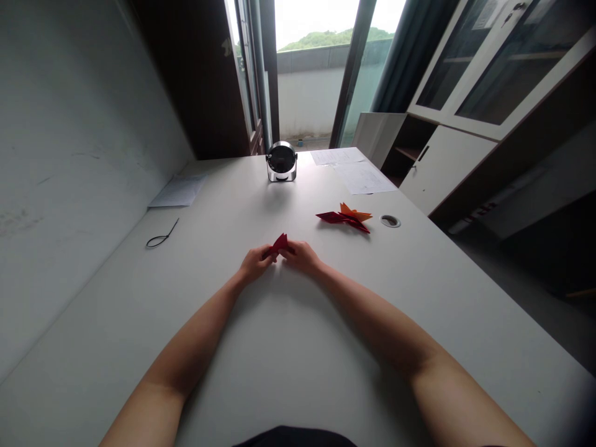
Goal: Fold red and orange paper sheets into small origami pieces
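Note:
Between my hands is a small piece of folded red paper (280, 243), its pointed top sticking up above the fingers. My left hand (256, 261) pinches it from the left side, and my right hand (302, 255) pinches it from the right. Both hands are low over the white table, fingertips close together; the lower part of the paper is hidden behind them. Farther off to the right lie folded paper pieces: a dark red one (331, 217) and an orange one (356, 213), overlapping each other.
A round black device on a silver stand (282, 160) is at the table's far side. Paper sheets (363, 177) lie at the back right, another sheet (178, 190) at the left by the wall. A black cable tie (161, 238) lies at left, a cable hole (390, 221) at right.

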Demonstrator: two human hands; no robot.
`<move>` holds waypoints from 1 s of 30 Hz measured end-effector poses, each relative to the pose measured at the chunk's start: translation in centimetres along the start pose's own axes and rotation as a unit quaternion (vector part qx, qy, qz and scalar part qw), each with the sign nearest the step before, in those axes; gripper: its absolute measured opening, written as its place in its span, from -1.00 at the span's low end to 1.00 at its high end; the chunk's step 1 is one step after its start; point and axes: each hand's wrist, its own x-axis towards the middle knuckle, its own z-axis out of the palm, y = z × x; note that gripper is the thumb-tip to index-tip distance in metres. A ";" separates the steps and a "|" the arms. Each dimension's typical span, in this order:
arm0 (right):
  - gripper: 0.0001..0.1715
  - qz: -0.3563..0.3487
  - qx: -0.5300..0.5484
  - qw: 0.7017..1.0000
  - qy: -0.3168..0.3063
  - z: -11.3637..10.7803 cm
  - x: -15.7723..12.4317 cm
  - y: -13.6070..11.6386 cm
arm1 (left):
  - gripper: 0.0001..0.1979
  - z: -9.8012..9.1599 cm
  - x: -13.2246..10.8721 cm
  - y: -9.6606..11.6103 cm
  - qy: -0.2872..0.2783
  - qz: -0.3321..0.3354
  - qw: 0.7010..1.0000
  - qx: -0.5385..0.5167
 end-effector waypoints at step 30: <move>-0.76 -0.005 -0.010 1.000 0.002 0.1 0.1 0.0 | -0.77 -0.1 0.0 0.1 -0.002 0.005 1.000 0.007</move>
